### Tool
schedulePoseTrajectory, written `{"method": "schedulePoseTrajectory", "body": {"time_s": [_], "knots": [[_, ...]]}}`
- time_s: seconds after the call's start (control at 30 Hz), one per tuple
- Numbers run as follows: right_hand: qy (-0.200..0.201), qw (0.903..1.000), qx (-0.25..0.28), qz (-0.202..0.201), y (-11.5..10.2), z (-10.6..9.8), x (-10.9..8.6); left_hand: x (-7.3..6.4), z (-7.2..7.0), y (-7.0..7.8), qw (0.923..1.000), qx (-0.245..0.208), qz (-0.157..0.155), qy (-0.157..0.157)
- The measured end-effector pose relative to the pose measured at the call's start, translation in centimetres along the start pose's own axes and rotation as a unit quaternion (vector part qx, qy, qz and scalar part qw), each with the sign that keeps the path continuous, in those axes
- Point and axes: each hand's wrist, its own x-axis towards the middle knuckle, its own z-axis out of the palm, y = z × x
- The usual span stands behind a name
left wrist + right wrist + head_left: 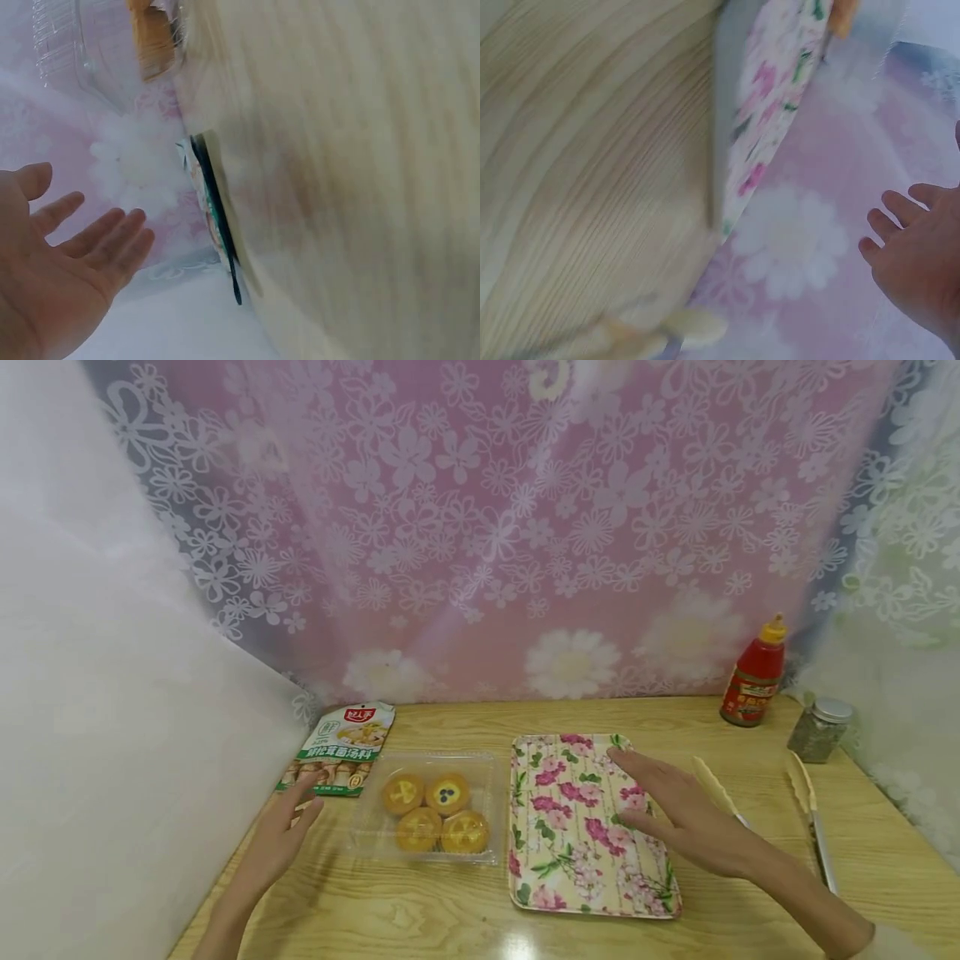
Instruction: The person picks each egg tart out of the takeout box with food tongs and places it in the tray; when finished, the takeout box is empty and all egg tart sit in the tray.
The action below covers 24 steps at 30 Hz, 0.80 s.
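Note:
My left hand (279, 833) is held over the table at the left, fingers spread and holding nothing. It is close to the green and white food packet (341, 752) and to the left of a clear plastic box (367, 818) with several round egg tarts (465, 832) inside. The left wrist view shows its fingers extended in the air. My right hand (686, 818) overlaps the right edge of a flower-patterned tray (570, 827) in the head view. Its fingers are straight, and the right wrist view shows nothing in them.
Right of the tray lie tongs (817, 835) with pale tips and metal arms, spread apart. Behind them stand a red sauce bottle (753, 677) with a yellow cap and a small glass jar (820, 731). A flowered curtain (495, 527) closes off the table's back.

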Motion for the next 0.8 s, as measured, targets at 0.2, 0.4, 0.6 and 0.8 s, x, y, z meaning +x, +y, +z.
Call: {"method": "schedulePoseTrajectory", "body": {"time_s": [0.2,0.4,0.6,0.8], "knots": [[-0.039,0.9942,0.099,0.011,-2.1,1.2,1.7,-0.9,0.6,-0.4,0.9947,-0.020,-0.095,-0.035],[-0.052,0.9818,0.183,-0.003,-3.7,2.4,3.7,-1.3,1.2,-0.5,0.9824,-0.096,-0.151,-0.052],[-0.077,0.9637,0.255,-0.014,-4.8,3.8,5.5,-1.6,1.6,-0.7,0.9572,-0.205,-0.178,-0.100],[-0.096,0.9490,0.298,-0.034,-6.3,5.6,7.1,-1.7,1.4,-1.2,0.9389,-0.258,-0.173,-0.148]]}}
